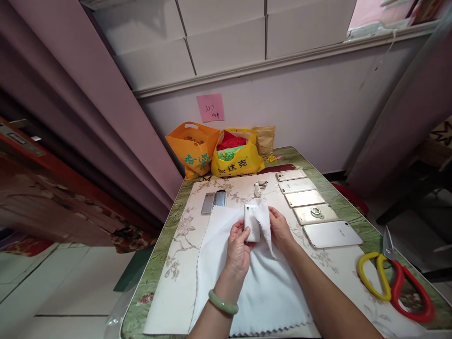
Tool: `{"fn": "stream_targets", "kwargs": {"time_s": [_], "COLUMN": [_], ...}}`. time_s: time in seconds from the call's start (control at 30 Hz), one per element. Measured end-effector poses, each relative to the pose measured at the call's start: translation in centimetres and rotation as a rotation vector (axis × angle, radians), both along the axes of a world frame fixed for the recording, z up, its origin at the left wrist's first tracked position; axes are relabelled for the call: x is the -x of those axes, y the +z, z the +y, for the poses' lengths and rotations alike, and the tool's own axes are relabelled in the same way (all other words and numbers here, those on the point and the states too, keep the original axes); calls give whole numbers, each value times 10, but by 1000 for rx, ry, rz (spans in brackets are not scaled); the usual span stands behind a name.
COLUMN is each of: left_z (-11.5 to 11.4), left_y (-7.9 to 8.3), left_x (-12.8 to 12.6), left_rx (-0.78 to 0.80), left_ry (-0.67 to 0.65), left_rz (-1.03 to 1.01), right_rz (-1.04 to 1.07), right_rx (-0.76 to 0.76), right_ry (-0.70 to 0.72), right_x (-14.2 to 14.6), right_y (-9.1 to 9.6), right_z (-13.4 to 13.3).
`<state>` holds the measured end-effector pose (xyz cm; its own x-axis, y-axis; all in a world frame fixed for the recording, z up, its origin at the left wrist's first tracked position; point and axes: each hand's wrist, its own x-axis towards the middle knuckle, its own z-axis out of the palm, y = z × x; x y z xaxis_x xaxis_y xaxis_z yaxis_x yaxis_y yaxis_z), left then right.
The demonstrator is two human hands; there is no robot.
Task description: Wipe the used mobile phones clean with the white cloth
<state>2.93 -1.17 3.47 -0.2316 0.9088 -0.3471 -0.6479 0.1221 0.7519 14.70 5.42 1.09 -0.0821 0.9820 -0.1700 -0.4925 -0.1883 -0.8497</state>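
Observation:
My left hand (237, 247), a green bangle on its wrist, is closed around a white phone (251, 221) held back side up over a large white cloth (254, 282). My right hand (280, 228) pinches a fold of that cloth and holds it against the phone's right edge. A small white bottle (257, 189) stands just beyond the phone. The cloth lies spread on a floral table mat (176, 263).
Several phones lie in a row at the right, the nearest one (332, 234) white. Two more phones (213, 201) lie at the left. Orange (192, 148) and yellow (237, 162) bags stand at the far edge. Red and yellow scissors (395, 282) lie at the near right.

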Motion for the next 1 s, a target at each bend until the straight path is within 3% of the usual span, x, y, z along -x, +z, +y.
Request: {"fn": "stream_targets", "kwargs": {"time_s": [0.13, 0.2, 0.43, 0.67, 0.8, 1.0], "left_z": [-2, -2, -7, -15, -15, -4], "left_y": [0, 0, 2, -2, -2, 3], "left_x": [-4, -6, -10, 0, 0, -4], "left_rx": [-25, -44, -20, 55, 79, 22], "left_ry": [-56, -64, -148, -345, -344, -190], "left_rz": [15, 47, 124, 507, 523, 391], "right_rz": [-142, -145, -74, -92, -20, -11], "right_rx": [-171, -176, -37, 167, 175, 12], "right_ry": [49, 85, -81, -147, -60, 235], "right_x": [6, 6, 7, 1, 3, 13], "right_y": [4, 6, -3, -2, -1, -1], "right_z": [-9, -12, -7, -2, -6, -18]}}
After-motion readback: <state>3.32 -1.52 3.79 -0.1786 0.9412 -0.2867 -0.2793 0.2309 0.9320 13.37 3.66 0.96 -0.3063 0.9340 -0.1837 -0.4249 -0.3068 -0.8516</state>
